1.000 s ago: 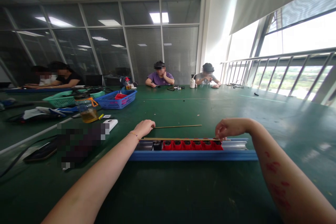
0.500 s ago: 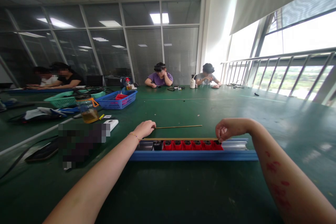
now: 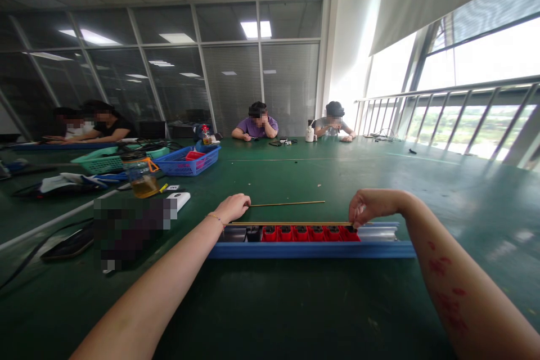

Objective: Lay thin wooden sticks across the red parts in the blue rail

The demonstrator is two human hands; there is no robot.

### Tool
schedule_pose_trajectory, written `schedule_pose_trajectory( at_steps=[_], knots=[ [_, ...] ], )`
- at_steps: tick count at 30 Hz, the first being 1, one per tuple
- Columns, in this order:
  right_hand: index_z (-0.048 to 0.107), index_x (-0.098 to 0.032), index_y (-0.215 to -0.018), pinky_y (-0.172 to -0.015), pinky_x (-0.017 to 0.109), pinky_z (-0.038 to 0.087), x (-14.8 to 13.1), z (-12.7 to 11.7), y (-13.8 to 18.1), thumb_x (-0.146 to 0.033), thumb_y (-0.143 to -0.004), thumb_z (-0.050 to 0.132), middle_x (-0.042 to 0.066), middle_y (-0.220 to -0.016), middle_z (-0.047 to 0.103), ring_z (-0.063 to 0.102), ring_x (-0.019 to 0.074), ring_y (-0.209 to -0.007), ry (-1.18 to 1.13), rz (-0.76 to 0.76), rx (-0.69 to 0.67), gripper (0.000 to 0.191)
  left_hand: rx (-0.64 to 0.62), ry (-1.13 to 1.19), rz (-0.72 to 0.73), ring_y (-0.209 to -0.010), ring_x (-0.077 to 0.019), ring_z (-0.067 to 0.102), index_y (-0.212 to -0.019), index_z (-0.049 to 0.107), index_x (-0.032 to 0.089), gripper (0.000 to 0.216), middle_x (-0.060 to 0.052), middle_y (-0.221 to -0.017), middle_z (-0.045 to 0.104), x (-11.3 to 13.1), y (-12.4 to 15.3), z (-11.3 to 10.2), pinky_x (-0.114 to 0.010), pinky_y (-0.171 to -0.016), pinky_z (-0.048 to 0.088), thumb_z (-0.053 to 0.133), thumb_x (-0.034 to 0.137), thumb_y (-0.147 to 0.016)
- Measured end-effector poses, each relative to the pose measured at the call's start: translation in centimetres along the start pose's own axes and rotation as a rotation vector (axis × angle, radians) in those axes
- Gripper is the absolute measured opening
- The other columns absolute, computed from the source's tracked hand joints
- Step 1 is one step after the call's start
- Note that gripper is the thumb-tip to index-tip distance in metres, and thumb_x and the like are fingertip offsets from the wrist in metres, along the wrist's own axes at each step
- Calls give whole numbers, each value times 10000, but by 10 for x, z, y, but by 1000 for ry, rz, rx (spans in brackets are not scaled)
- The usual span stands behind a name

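A blue-edged aluminium rail [image 3: 312,250] lies crosswise on the green table. In its channel sit several red blocks with black tops [image 3: 301,233], with a black block [image 3: 253,234] at their left end. A long thin brass-coloured strip [image 3: 291,224] runs along the rail's back edge. My right hand [image 3: 361,208] is closed, fingers pinched down at the strip's right end, above the last red block. Behind the rail lies a thin brass-coloured rod [image 3: 291,203]. My left hand [image 3: 233,208] is closed at the rod's left end; its fingertips are partly hidden.
On the left are a phone [image 3: 70,241], a jar of amber liquid [image 3: 143,180], a blue basket [image 3: 188,162] and a green basket [image 3: 99,160]. Two people [image 3: 257,124] sit across the table near a white bottle [image 3: 309,134]; others [image 3: 105,126] sit far left.
My right hand has shifted very slightly right along the strip, and its fingers have changed position a little. My left hand and the rod have stayed put.
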State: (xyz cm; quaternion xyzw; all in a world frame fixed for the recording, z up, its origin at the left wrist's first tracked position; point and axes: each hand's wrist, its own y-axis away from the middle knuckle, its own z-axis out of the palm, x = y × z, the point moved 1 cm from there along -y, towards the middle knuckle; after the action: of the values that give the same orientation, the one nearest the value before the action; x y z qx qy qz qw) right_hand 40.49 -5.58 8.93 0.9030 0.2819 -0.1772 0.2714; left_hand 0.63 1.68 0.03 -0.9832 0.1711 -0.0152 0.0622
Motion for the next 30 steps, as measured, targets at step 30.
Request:
schedule_pose_trajectory(
  at_steps=[30],
  knots=[
    [682, -237, -902, -760, 381, 413, 19, -33, 50, -288, -778, 472, 60, -957, 665, 582, 268, -831, 550, 198, 771, 249, -5, 8, -6, -885, -182, 579, -911, 615, 243, 226, -36, -998, 607, 0, 0, 0, -270, -757, 460, 434, 305, -789]
  ],
)
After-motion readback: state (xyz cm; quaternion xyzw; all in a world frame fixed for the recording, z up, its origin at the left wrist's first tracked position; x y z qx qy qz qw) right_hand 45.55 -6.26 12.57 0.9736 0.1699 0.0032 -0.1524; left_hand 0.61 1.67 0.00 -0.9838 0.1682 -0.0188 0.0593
